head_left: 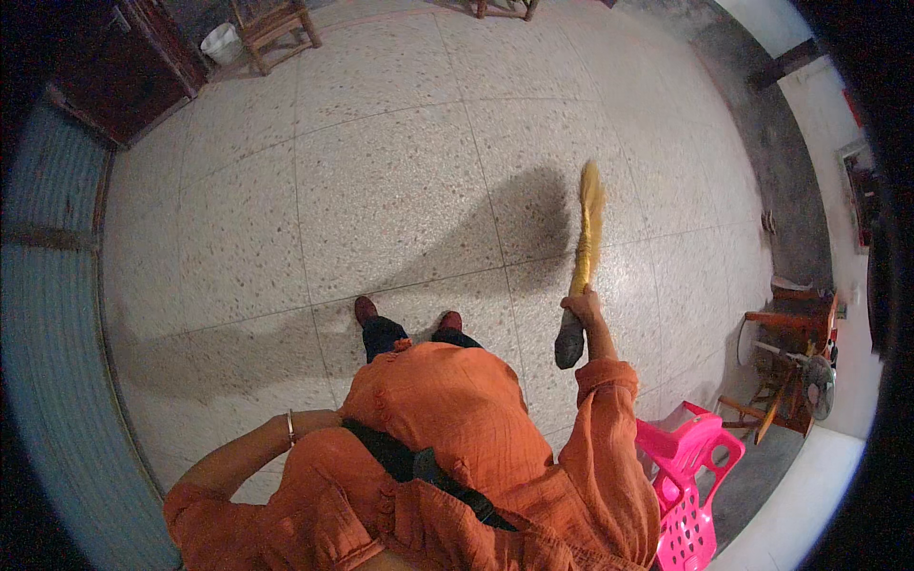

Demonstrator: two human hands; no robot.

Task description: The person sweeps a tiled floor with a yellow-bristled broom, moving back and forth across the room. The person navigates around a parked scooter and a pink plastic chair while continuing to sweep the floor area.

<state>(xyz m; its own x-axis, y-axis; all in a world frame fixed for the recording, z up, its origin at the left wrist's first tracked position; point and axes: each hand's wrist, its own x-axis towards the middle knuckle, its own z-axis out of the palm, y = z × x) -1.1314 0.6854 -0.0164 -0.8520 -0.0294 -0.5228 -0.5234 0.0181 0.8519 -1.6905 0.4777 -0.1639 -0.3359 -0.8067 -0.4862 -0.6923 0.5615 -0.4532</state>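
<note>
My right hand [584,303] is closed round a soft broom [589,224], held out in front of me to the right. Its yellow sweeping end points away from me, and the dark grip end sticks out behind my fist. Seen nearly edge-on, the broom casts a wide shadow on the floor to its left. My left hand [318,420], with a bangle at the wrist, is bent in at my waist. Orange clothing hides its fingers, so whether it holds anything does not show.
Speckled floor tiles [381,190] spread around my feet. A pink plastic chair [687,457] stands close on my right, with a fan [817,385] and wooden furniture [795,319] beyond. A wooden chair [271,33] and white bucket [222,44] are far left, near a dark door [124,71].
</note>
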